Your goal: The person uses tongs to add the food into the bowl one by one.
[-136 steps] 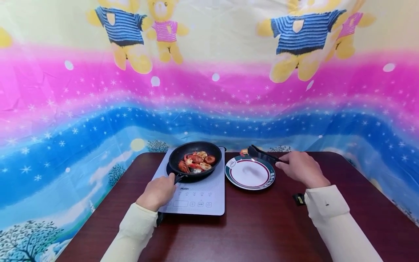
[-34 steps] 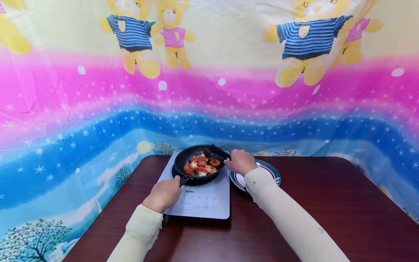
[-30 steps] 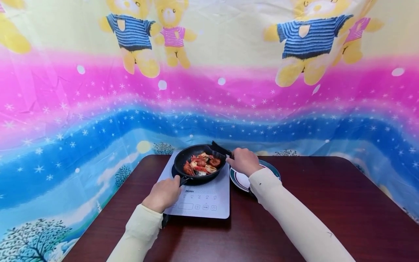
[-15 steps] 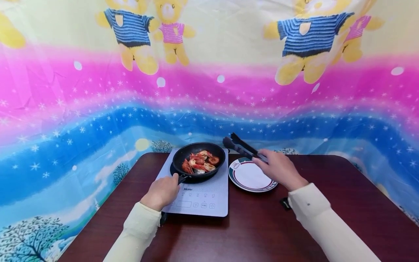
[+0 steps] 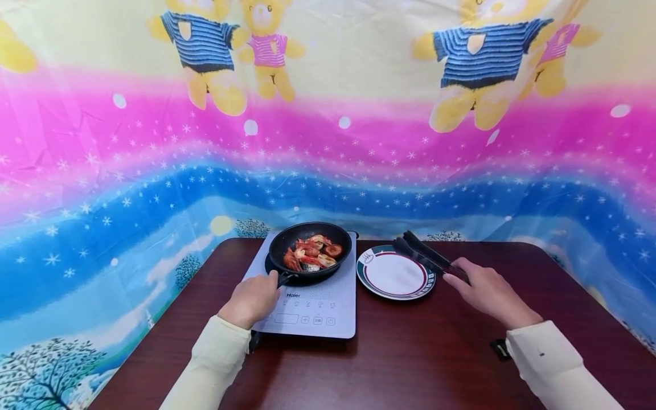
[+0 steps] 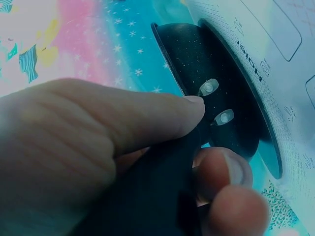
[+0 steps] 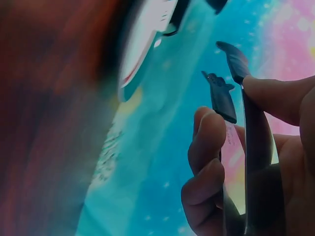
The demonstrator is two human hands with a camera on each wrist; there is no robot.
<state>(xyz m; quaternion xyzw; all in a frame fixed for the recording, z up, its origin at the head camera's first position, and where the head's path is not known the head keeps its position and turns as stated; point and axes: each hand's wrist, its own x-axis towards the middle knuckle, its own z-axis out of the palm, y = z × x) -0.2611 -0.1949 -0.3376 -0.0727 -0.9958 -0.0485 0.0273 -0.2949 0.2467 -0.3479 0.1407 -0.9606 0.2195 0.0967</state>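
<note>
My left hand (image 5: 252, 300) grips the black handle (image 6: 157, 182) of a frying pan (image 5: 281, 246), thumb along its top in the left wrist view. Red shrimp-like pieces and browned slices (image 5: 314, 250) lie in the pan, which is on a white induction cooktop (image 5: 340, 307). Over on the right, my right hand (image 5: 487, 291) holds black-tipped tongs (image 5: 427, 259), whose tips overlap the far right rim of a plate (image 5: 393, 276). In the right wrist view the tong tips (image 7: 224, 101) stand slightly apart with nothing between them. The plate is white inside with a green and red border, and bears no food.
A dark wooden table (image 5: 400, 359) carries everything. Close behind it hangs a cloth backdrop (image 5: 328, 159) printed with bears and snowflakes. A small black item (image 5: 500, 349) shows beside the right sleeve.
Earlier the tongs held an orange-red piece above the plate's far edge. They moved left to the pan, then swung back right and now hold nothing. My left hand has kept the handle.
</note>
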